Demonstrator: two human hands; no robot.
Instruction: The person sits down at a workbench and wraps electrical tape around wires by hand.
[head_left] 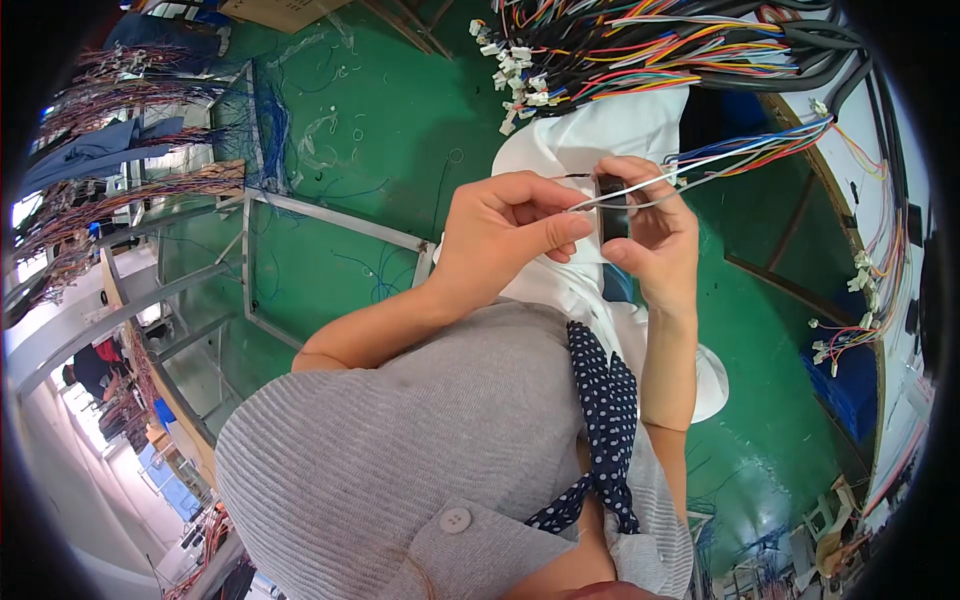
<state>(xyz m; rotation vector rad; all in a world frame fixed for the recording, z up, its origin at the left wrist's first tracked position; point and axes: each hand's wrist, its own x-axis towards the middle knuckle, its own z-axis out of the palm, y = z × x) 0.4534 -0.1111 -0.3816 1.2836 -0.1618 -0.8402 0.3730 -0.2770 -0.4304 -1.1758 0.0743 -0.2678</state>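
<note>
- My left hand [515, 225] has a narrow grip, thumb and fingertips pinching the ends of a white wire [645, 187] and a grey wire [690, 191].
- My right hand [668, 235] is just to the right, fingers curled around a dark object [614, 228], thumb against its near part; its exact kind is hidden from me.
- The two wires cross in front of that object, over my lap, and run right to a thin bunch of coloured wires [765, 147].
- Any lettering on the dark object is too small for me to read.
- White cloth [545, 140] covers my lap beneath both hands.
- On the far side lies a thick heap of black cables [790, 75], its coloured leads ending in white connectors [515, 75] toward the left.
- Far left of those, a cardboard box [285, 12] sits on the green floor [380, 110]; I cannot make out any print on it.
- To my left stands a pale metal frame [340, 222], with more wire bundles [150, 205] beyond it.
- On the near right, a blue crate [845, 395] sits low beside hanging connectors.
</note>
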